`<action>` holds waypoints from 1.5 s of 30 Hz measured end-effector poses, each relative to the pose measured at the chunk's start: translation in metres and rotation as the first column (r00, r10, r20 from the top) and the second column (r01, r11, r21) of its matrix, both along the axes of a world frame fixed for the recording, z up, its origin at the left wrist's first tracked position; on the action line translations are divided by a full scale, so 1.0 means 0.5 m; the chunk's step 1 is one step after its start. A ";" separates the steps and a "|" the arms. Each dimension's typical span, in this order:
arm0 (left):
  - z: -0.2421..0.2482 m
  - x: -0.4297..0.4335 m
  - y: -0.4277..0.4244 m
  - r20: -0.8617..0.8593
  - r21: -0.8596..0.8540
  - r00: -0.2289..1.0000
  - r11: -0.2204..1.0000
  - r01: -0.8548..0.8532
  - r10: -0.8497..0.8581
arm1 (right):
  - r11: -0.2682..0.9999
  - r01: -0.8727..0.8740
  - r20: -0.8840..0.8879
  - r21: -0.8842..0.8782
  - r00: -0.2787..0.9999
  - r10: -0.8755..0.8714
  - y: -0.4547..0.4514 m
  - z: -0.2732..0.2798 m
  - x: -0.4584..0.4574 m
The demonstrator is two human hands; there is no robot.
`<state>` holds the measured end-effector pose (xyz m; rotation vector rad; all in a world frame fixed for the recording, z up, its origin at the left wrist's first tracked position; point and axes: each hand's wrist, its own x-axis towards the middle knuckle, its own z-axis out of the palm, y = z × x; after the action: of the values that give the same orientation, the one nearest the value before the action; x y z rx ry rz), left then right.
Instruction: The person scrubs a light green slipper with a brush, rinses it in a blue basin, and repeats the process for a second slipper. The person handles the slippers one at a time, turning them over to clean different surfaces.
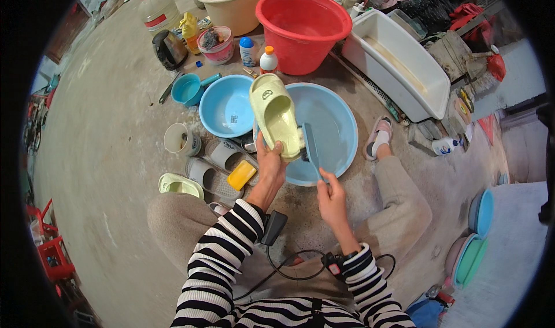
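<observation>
My left hand grips the heel end of a pale green slide slipper, raised over a large blue basin of water. My right hand holds the handle of a blue scrub brush, whose bristles are at the slipper's right side. The other green slipper lies on the floor by my knee. A pair of grey slides lies left of the large basin, with a yellow block, perhaps soap, resting on them. A smaller blue basin stands just beyond the slides.
Farther off stand a red tub, a cream tub and a long white trough. Bottles, a kettle, a teal dipper and a white cup are at the left. Stacked basins lean at the right wall.
</observation>
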<state>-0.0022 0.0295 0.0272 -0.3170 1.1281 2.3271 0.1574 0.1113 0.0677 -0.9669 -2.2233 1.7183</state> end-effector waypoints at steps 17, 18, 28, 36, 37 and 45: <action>0.004 -0.002 -0.010 0.033 0.081 0.995 0.992 0.097 -0.099 | 0.999 0.014 -0.046 0.049 0.999 -0.012 -0.001 0.008 0.016; 0.001 0.003 -0.010 0.051 0.084 0.990 0.989 0.124 -0.128 | 0.999 0.030 -0.055 0.025 0.998 -0.029 0.009 0.000 0.008; -0.003 0.009 -0.014 0.110 0.138 0.969 0.969 0.207 -0.223 | 1.000 0.024 -0.036 -0.017 0.999 -0.025 -0.001 0.036 0.050; -0.003 0.023 -0.017 0.122 0.148 0.937 0.940 0.308 -0.327 | 0.993 0.068 -0.058 0.097 0.996 -0.062 -0.012 0.045 0.076; 0.001 0.022 -0.016 0.119 0.171 0.926 0.926 0.336 -0.358 | 0.994 0.079 -0.078 0.072 0.994 -0.073 0.007 0.039 0.059; 0.002 0.034 -0.045 0.180 0.232 0.822 0.835 0.498 -0.540 | 0.982 0.091 -0.131 0.166 0.989 -0.069 0.103 0.026 -0.037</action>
<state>0.0147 0.0069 0.0283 -0.1835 0.7618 1.8218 0.1391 0.1629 0.0809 -0.8716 -2.1792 1.4817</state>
